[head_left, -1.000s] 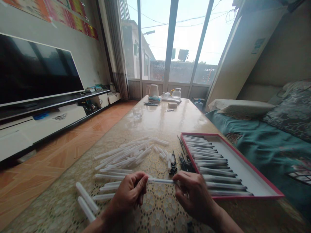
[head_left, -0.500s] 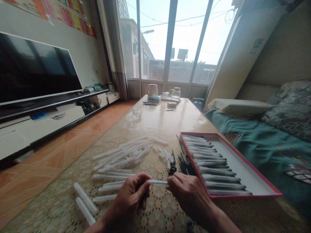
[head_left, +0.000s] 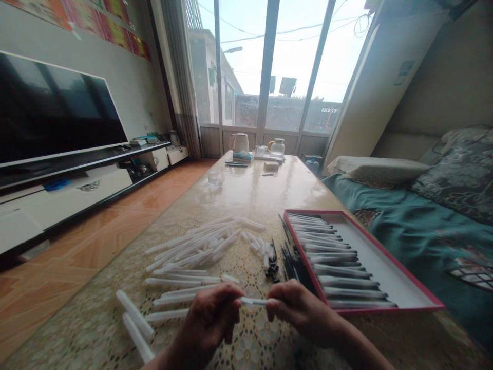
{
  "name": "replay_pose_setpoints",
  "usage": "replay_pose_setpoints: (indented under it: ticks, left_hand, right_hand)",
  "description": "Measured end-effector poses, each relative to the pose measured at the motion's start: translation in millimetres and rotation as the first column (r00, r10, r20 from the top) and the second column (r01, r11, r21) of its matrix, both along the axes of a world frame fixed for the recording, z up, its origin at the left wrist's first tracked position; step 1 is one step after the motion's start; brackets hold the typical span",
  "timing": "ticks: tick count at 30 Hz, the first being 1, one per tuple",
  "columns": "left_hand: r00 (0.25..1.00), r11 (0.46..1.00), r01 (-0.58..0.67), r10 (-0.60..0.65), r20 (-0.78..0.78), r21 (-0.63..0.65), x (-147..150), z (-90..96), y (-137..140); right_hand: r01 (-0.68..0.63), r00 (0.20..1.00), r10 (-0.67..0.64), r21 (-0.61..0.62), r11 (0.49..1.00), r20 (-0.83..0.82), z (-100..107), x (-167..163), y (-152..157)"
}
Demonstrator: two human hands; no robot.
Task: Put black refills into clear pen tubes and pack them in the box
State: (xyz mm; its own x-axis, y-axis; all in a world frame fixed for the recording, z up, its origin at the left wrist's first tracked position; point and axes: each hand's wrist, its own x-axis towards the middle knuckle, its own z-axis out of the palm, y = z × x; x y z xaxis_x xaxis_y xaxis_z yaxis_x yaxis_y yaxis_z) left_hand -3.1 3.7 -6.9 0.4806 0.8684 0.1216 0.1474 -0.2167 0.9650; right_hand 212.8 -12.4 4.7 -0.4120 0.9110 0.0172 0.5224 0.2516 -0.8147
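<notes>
Between my two hands stretches a pen with a whitish, translucent barrel, lying level just above the table. My left hand is closed on its left end, and my right hand pinches the right end. Fingers hide both tips. Left of my hands lies a pile of white pen barrels. Beyond my hands are short white caps and small black parts. Dark thin refills lie beside a red-rimmed box, where a row of pens rests.
The long table has a patterned cover. A drinking glass stands on its left side. At the far end are a kettle, a glass jug and a small box. A sofa runs along the right.
Both hands have come slightly lower and nearer, still holding the pen between them. My right hand's fingers now pinch the pen more at the tips. The camera view has shifted slightly.
</notes>
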Motion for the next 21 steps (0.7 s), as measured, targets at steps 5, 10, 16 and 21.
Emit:
replay_pose_setpoints:
  ticks: [5,10,16,21]
  left_hand:
    - [0.999,0.995,0.016,-0.011,-0.046,0.103,-2,-12.3,-2]
    - [1.0,0.999,0.006,-0.006,-0.008,0.051,3,-19.4,3]
    - [0.988,0.985,-0.154,0.155,-0.01,0.084,4,-12.2,10]
    - [0.959,0.953,-0.276,0.281,-0.03,0.123,0,-8.2,10]
  right_hand:
    - [-0.099,0.984,0.075,-0.144,0.985,-0.162,0,5,1]
    - [-0.11,0.986,0.086,-0.168,0.98,-0.144,0,6,4]
    - [0.255,0.962,-0.27,0.218,0.942,0.043,11,38,14]
    - [0.467,0.637,-0.706,0.574,0.672,0.309,12,91,36]
